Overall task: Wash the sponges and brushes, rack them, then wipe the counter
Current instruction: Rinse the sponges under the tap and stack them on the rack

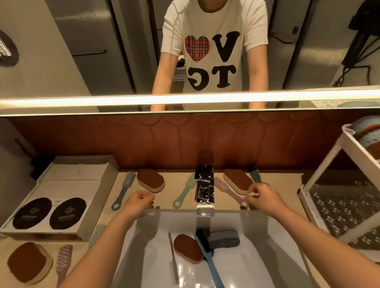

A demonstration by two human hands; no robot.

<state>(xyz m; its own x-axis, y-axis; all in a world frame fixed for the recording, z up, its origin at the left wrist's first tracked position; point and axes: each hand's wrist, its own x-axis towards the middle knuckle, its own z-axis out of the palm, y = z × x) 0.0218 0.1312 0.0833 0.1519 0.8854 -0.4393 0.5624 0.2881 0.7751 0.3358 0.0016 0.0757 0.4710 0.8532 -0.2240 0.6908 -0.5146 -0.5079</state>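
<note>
My left hand hovers with loosely curled fingers just short of a brown-topped sponge on the counter left of the faucet; it holds nothing. My right hand reaches the near end of a second brown sponge right of the faucet, and its fingertips seem to pinch it. A pink brush lies beside that sponge. In the sink lie a brown sponge, a blue brush, a grey sponge and a thin pink brush.
A white perforated rack stands at the right. At the left sits an open box with two black discs. More brushes and a sponge lie on the counter. A mirror hangs above.
</note>
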